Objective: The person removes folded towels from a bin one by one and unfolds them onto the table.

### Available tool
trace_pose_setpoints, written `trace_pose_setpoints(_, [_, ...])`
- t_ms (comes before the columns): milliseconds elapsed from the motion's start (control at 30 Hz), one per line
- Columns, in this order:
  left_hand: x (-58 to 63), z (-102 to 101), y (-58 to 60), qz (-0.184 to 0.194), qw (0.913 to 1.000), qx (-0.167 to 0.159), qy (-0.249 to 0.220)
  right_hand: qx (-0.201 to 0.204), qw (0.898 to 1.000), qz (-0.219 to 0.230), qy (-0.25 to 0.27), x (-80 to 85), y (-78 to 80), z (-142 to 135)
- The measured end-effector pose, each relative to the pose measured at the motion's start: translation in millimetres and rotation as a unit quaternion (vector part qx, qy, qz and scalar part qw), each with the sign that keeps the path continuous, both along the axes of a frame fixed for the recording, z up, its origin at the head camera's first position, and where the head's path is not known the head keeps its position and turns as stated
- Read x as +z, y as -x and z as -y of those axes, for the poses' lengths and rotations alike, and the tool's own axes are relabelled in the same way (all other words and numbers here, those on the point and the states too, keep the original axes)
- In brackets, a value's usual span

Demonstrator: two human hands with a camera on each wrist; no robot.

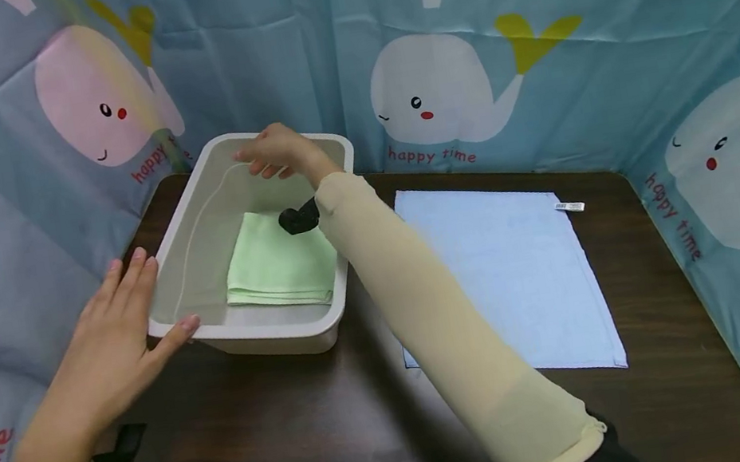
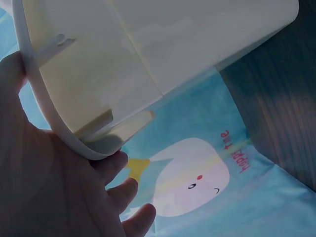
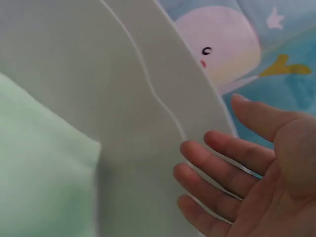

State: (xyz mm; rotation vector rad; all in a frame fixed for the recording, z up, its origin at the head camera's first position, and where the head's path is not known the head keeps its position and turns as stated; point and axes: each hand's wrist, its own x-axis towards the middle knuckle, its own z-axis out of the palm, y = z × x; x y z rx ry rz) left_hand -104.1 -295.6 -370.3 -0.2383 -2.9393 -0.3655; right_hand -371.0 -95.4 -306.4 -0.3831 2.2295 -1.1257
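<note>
A white plastic bin [image 1: 277, 331] stands on the table, a folded light green cloth [image 1: 276, 258] lying flat on its bottom. Across the near left corner of its rim, my left hand [image 1: 107, 341] rests with fingers spread and fairly straight, the thumb along the front edge. The left wrist view shows that hand [image 2: 64, 173] against the rim from below. My right hand [image 1: 281, 152] hovers over the far part of the bin, beyond the green cloth. Its fingers [image 3: 217, 197] are loosely extended and hold nothing in the right wrist view.
To the right of the bin a light blue cloth [image 1: 523, 279] lies spread on the dark wooden table [image 1: 289, 454], partly covered by the right sleeve [image 1: 440, 309]. A blue curtain [image 1: 283, 51] with whale prints hangs behind and along both sides.
</note>
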Motion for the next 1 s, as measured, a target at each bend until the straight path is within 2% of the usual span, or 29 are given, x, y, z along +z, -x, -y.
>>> trace_pose_setpoints(233, [3.1,-3,-8.3,0.015,0.9997,0.018,-0.001,0.006,1.000,0.019,0.021,-31.9,-8.2,19])
trace_pose_setpoints(433, [4.2,-10,-14.7,0.020,0.9995,0.025,-0.005,0.010,1.000,-0.023,0.008,-52.1,-13.2,23])
trace_pose_setpoints(600, [3.1,-18,-17.7,0.014,0.9997,0.019,-0.008,-0.015,0.999,-0.038,-0.014,-60.3,-16.0,19])
trace_pose_setpoints(800, [3.2,-23,-25.5,0.016,0.9996,0.020,-0.008,-0.020,0.999,-0.008,-0.024,-67.5,-16.9,20])
trace_pose_setpoints(867, [2.9,-24,-25.4,0.014,0.9997,0.019,-0.008,-0.029,0.999,-0.001,-0.029,-70.6,-13.6,21])
trace_pose_setpoints(1000, [2.3,-25,-23.4,0.013,0.9997,0.019,-0.009,-0.032,0.997,-0.008,-0.074,-75.7,-6.6,23])
